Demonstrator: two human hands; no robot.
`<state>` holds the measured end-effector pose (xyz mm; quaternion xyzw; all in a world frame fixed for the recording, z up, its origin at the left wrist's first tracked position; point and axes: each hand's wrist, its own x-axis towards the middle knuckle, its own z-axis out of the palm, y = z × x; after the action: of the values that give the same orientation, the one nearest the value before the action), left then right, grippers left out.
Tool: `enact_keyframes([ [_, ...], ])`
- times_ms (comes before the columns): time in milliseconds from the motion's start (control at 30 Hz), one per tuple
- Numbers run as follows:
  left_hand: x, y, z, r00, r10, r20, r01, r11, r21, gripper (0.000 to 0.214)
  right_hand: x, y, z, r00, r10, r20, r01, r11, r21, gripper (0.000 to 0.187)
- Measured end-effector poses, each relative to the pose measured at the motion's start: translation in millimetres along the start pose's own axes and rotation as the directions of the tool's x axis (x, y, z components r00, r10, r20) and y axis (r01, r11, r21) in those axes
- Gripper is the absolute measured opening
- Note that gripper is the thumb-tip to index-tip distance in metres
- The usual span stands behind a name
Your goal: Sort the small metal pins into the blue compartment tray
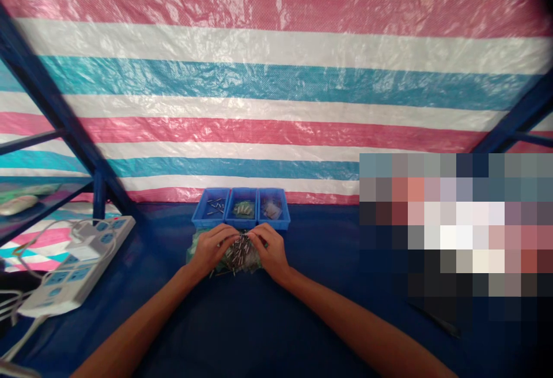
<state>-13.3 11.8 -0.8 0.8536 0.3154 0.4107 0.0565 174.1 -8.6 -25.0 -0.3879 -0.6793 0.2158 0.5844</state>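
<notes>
My left hand and my right hand meet over a heap of small, thin metal pins. Thumb and fingertips are pinched together on each hand, the two pinches nearly touching. Whatever lies between the fingertips is too small to make out. Under and around the pins are clear and greenish plastic bags, partly covered by my hands. Just beyond stand three blue bins side by side: the left bin has a few loose pins, the middle bin a bag of pale pieces, the right bin a clear bag.
A white power strip with plugs and cables lies on the dark blue table at left. Blue metal frame posts rise on both sides. Striped plastic sheeting hangs behind. A dark thin object lies right, near a blurred-out area.
</notes>
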Motion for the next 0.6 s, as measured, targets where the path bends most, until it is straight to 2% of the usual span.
enact_keyframes([
  [167,-0.1,2.6,-1.6,1.0,0.01,-0.02,-0.01,1.0,0.023,0.016,-1.9,2.5,1.2,0.999,0.033,-0.029,-0.033,0.999,0.012,0.015],
  [400,-0.8,1.8,-0.9,1.0,-0.026,0.0,0.026,0.999,0.023,0.015,-0.9,1.1,0.6,1.0,0.008,-0.01,-0.008,1.0,0.011,0.015],
  [600,-1.8,5.8,1.3,0.999,-0.004,-0.047,0.006,0.999,0.035,0.019,0.1,2.7,1.8,1.0,0.013,0.009,-0.013,1.0,-0.007,0.016],
])
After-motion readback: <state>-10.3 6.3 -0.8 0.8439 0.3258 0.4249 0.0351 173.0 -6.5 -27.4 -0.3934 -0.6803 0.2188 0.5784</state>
